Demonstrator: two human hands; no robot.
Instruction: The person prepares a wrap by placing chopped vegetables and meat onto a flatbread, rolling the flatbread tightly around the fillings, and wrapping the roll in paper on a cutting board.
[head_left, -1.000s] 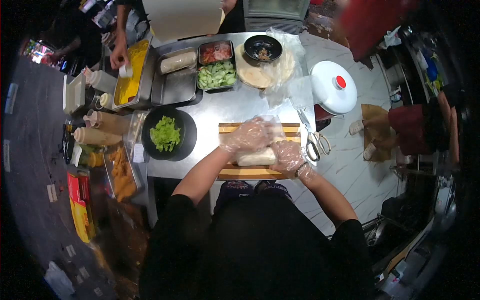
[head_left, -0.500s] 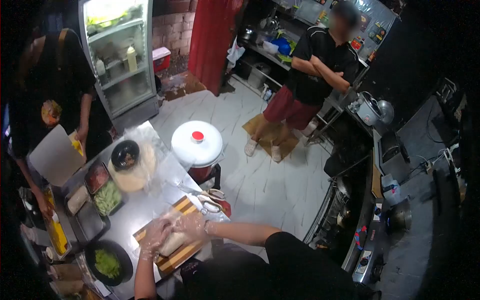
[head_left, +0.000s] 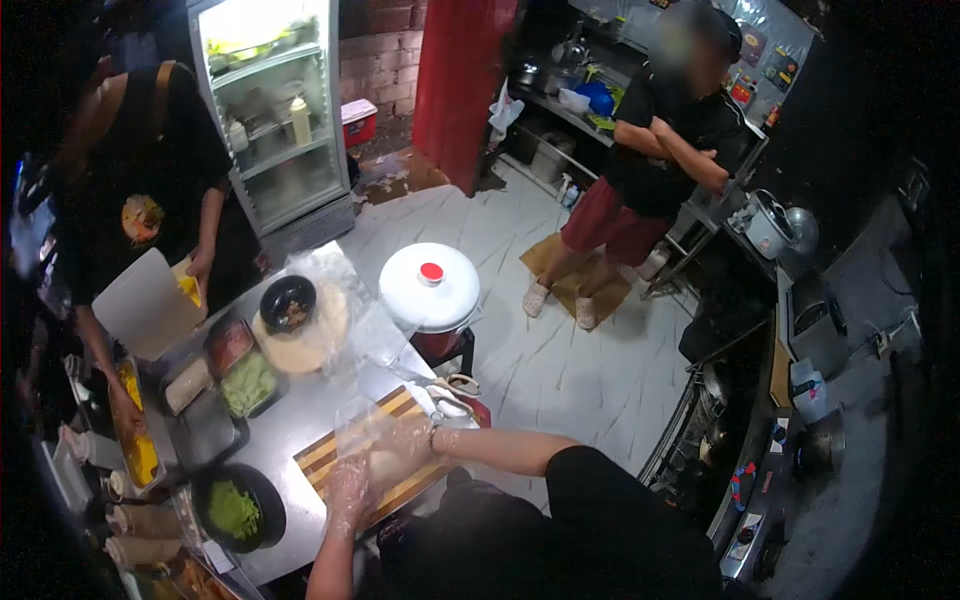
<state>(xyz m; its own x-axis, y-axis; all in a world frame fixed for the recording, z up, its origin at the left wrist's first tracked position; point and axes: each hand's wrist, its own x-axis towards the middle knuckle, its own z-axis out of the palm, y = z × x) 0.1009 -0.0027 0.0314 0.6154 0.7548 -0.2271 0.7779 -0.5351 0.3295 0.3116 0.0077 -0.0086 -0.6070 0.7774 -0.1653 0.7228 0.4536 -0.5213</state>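
Observation:
A striped wooden cutting board (head_left: 318,462) lies on the steel table in front of me. On it rests a pale rolled wrap (head_left: 388,466), partly covered by my hands. My left hand (head_left: 352,488), in a clear plastic glove, grips its left end. Gloved as well, my right hand (head_left: 408,436) is closed over the far side of the wrap. The fingertips of both hands are blurred. Clear plastic film lies around the board's far edge. Close to its right corner are scissors or tongs with pale handles (head_left: 455,398), hard to make out.
Left of the board stand a black bowl of shredded greens (head_left: 232,512) and a tray of sliced cucumber (head_left: 250,385). Pale flatbreads (head_left: 330,335) carry a small dark bowl (head_left: 288,305). A white-lidded container (head_left: 430,285) stands beyond. One person reaches into a tray (head_left: 145,460); another stands arms crossed.
My view has swung left, so the scene sits farther right. My right hand has shifted slightly over the wrap; both hands stay on it. The co-worker's hand remains at the tray.

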